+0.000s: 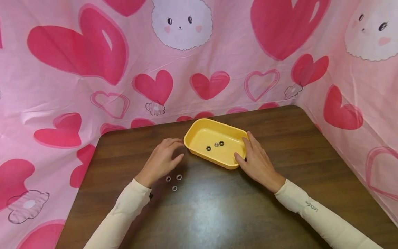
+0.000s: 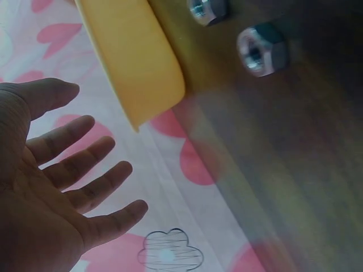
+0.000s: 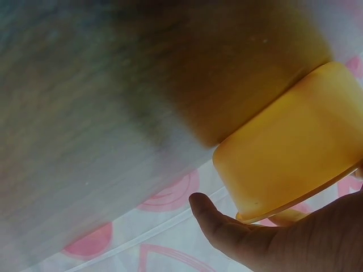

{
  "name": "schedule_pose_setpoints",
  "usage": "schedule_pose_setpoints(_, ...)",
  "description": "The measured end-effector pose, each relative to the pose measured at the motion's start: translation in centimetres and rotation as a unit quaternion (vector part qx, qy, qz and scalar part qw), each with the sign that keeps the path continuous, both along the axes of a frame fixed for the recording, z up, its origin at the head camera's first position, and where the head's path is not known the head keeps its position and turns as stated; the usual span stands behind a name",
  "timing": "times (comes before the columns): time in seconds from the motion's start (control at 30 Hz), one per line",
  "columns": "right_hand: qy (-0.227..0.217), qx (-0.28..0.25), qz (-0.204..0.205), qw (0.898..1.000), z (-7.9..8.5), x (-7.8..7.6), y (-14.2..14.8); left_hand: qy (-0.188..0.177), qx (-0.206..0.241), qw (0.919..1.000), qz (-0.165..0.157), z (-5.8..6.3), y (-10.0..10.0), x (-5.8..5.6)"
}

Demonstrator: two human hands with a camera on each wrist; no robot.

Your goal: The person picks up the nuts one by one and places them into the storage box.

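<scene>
A yellow tray sits on the dark wood table, turned slightly. Inside it lie a dark nut, a silvery nut and another dark nut. My right hand holds the tray's right end, its thumb by the near corner and fingers over the rim. Just beside the tray's left end is my left hand, fingers loosely spread and holding nothing in the left wrist view. Three metal hex nuts lie on the table near the left wrist; two show in the left wrist view, one a thick nut.
The brown table reaches a pink cloth with hearts at the back and sides. Something small and dark shows at the left sleeve's cuff. Light glares off the table's front middle.
</scene>
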State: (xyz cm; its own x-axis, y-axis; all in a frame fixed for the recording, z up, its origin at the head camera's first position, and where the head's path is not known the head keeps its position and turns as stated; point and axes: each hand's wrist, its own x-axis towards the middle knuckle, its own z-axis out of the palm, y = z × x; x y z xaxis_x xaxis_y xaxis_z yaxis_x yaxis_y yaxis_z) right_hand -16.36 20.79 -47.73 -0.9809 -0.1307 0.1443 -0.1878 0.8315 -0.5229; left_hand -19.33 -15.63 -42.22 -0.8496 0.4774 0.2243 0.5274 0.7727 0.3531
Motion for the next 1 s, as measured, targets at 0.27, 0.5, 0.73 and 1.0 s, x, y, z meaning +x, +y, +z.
schedule_pose_setpoints(0.27, -0.012, -0.001, -0.001, 1.000, 0.1, 0.0, -0.1, -0.030, 0.002, 0.9992, 0.024, -1.1, -1.2, 1.2)
schedule_pose_setpoints(0.5, -0.014, -0.002, -0.002, 1.000, 0.1, 0.1, 0.0, -0.014, -0.007, 0.9996, 0.021, -2.3, -2.5, 2.0)
schedule_pose_setpoints(0.73, -0.012, -0.002, -0.005, 1.000, 0.1, 0.1, 0.0, -0.027, -0.024, 0.9991, 0.025, -3.5, -3.6, 2.9)
schedule_pose_setpoints(1.0, -0.003, -0.001, -0.001, 1.000, 0.0, 0.1, 0.0, -0.058, -0.024, 0.9975, 0.031, -4.6, -4.8, 4.2)
